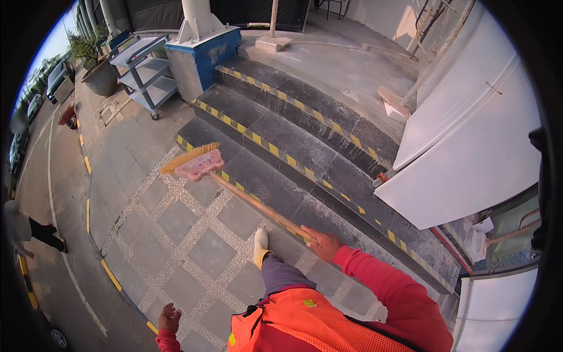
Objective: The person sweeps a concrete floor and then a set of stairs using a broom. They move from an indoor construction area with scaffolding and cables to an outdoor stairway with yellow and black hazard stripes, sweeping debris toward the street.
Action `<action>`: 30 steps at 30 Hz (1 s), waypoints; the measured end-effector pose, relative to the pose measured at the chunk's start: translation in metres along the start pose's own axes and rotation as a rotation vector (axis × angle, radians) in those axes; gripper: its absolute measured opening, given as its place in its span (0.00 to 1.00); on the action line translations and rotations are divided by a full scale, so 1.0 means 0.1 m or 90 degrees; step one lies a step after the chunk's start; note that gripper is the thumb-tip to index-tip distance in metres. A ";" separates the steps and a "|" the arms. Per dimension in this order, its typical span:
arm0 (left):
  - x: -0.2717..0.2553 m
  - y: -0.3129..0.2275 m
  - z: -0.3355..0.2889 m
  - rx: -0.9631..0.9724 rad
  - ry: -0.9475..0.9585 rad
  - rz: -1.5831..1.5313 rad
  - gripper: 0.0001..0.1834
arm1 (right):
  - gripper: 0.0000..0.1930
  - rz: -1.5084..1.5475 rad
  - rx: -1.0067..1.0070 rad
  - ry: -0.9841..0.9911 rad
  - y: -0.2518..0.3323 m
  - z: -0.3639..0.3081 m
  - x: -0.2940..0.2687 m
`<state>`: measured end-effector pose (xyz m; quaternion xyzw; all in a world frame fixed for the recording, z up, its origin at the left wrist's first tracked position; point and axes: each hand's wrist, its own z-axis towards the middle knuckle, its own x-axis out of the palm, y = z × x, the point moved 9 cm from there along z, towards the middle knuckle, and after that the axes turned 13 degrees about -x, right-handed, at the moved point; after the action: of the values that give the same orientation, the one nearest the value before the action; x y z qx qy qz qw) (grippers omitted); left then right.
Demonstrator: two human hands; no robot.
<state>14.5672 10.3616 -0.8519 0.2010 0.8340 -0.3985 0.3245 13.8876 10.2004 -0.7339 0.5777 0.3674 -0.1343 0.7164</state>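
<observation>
My right hand (325, 244) is closed round the end of the wooden handle of a broom (258, 203). The broom is held up and slants away to the far left. Its pink head (200, 165) carries yellow-orange bristles (190, 157) that point up and left, near the left end of the lowest step. Low on the left, my left hand (170, 320) hangs over the paving with loosely bent fingers and nothing visible in it. Dark stone steps (275, 182) with yellow-and-black edge strips rise ahead and to the right of me.
A grey wheeled cart (143, 76) stands beside a blue-based column (202, 56), near a large potted plant (101, 76). White panels (469, 141) flank the steps on the right. Patterned paving (205, 252) meets a yellow-marked kerb (111, 276); a person (35, 229) walks on the road.
</observation>
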 end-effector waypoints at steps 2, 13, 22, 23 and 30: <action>0.38 -0.65 0.17 0.021 0.039 0.053 0.26 | 0.32 -0.141 0.093 0.023 -0.33 0.95 -0.32; 0.64 -0.87 0.62 -0.257 0.128 0.008 0.26 | 0.29 -0.234 0.173 -0.014 -1.36 5.45 -2.04; 1.02 -1.07 1.73 -0.334 0.277 0.268 0.21 | 0.27 -0.421 0.197 0.015 -1.43 6.46 -2.38; 1.04 -1.21 1.98 -0.309 0.286 0.272 0.20 | 0.27 -0.390 0.214 0.069 -1.69 6.68 -2.43; 0.03 -2.82 4.14 0.103 0.159 0.300 0.16 | 0.28 -0.467 0.263 -0.011 -2.08 7.42 -2.52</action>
<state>14.5554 9.8632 -0.8983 0.4625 0.7633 -0.3492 0.2856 13.8599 9.3930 -0.6680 0.5391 0.5082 -0.4559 0.4933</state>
